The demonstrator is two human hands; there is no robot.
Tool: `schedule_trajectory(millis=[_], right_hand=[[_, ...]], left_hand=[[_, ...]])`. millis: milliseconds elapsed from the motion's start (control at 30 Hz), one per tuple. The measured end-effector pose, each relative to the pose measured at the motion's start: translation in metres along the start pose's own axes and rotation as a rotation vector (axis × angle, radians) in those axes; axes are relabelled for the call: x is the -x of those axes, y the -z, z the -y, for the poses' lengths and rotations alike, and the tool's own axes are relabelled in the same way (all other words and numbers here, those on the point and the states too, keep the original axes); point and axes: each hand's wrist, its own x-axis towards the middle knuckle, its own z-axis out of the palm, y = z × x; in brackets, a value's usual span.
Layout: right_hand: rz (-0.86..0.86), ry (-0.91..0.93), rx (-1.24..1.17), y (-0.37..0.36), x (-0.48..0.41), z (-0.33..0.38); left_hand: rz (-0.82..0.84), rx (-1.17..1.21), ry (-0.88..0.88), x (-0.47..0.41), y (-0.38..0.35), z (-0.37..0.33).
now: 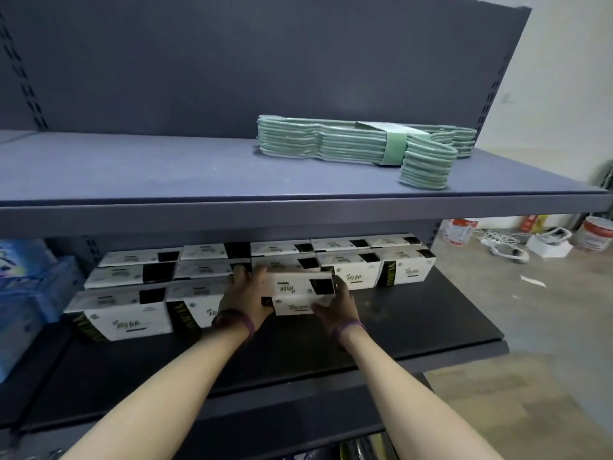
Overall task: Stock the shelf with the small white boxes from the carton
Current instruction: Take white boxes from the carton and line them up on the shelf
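Note:
Several small white boxes with black bands point(129, 313) stand in rows on the dark lower shelf point(414, 320). Between my hands are two stacked white boxes point(298, 293), set in a gap of the front row. My left hand point(247, 293) presses against their left end. My right hand point(335, 307) grips their right end and front. Both wrists wear purple bands. More white boxes point(406, 268) sit at the back right of the row. The carton is out of view.
A bundle of green hangers point(348, 144) lies on the grey upper shelf point(132, 167). Blue packs point(30, 293) fill the left end of the lower shelf. Paint buckets point(593, 237), cables and white items lie on the floor at right.

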Motion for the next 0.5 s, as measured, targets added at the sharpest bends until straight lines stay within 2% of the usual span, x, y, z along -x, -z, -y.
schedule_trajectory(millis=[100,167,233,300,367,433,500], right_hand=[[0.082,0.014,-0.067,-0.009,-0.011,-0.006],[0.063,0.021,-0.094,-0.01,-0.017,-0.009],[0.144,-0.051,-0.239,-0.015,-0.022,-0.016],[0.132,-0.03,-0.239,-0.014,-0.022,-0.018],[0.129,-0.032,-0.373,-0.016,-0.021,-0.018],[0.199,-0.01,-0.377,-0.013,-0.015,-0.019],[0.158,0.103,-0.085,-0.011,-0.015,-0.023]], left_hand=[[-0.016,-0.048,-0.012,0.001,-0.012,0.006],[-0.024,-0.152,-0.095,0.002,-0.016,0.01],[-0.02,-0.255,-0.173,0.001,-0.019,0.014],[-0.011,-0.324,-0.209,0.0,-0.022,0.015],[0.002,-0.387,-0.215,-0.001,-0.022,0.013],[0.022,-0.431,-0.182,0.0,-0.023,0.007],[-0.02,-0.425,-0.13,0.003,-0.02,-0.001]])
